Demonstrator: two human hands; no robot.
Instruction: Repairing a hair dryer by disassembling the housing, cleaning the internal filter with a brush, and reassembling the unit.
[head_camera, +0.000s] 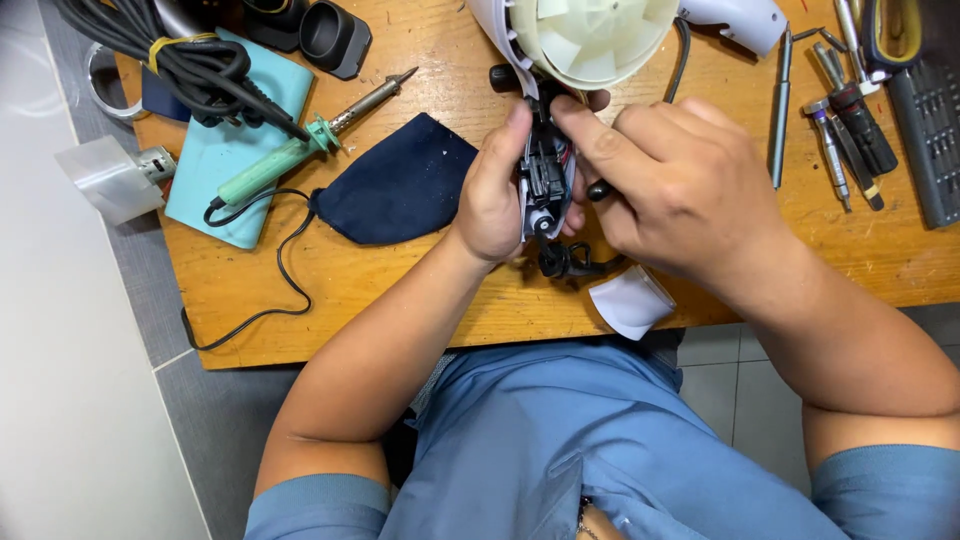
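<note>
1. The opened hair dryer (560, 60) sits at the far edge of the wooden worktop (400, 290), in front of the person. Its pale fan wheel (592, 35) faces up and its handle runs toward the body, with the switch and wiring laid bare.
2. The left hand (492, 195) is curled round the left side of the handle. Its thumb is pressed high against the black switch block (545, 175), and this steadies the piece.
3. The right hand (665, 175) is closed in a pinch. Forefinger and thumb bear on the top of the same block, and a dark slim tool or knob end shows under the palm. Shadow hides it, so it may be a small driver.
4. To do this well, keep the left grip firm and low so the handle does not twist while the right fingers work.
5. Press straight along the block's seat. Sideways force could strain the thin red and dark wires beside it.
6. Keep the loose black cord end (565, 262) below the handle free of the fingers.
7. The white shell piece (630, 300) lies near the worktop's near edge and is best nudged inward.
8. The soldering iron (300, 145), with its green grip, rests on a teal pad (235, 150) to the left, beside a dark cloth pouch (400, 185). Screwdrivers (850, 120) lie to the right, within reach but clear of the work.
</note>
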